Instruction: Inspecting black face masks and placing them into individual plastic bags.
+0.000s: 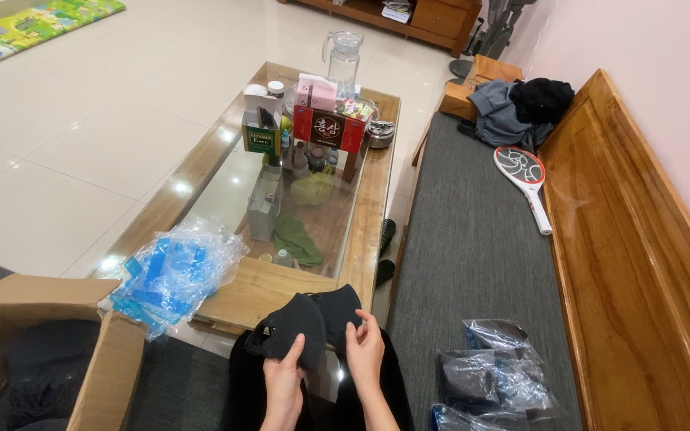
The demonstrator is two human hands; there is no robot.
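Ahead of the hands stands a wooden coffee table (361, 239) with a glass top. At its far end sit a clear glass jug (344, 53), a red box (329, 128), a green box (260, 140) and small bottles. On its near left corner, up and left of the hands, lies a heap of clear and blue plastic bags (173, 275). Right of the hands runs a grey-cushioned wooden bench (473, 239), bearing packed bags (493, 375) near them, and farther off a racket-shaped swatter (525, 183) and piled clothes (517, 108).
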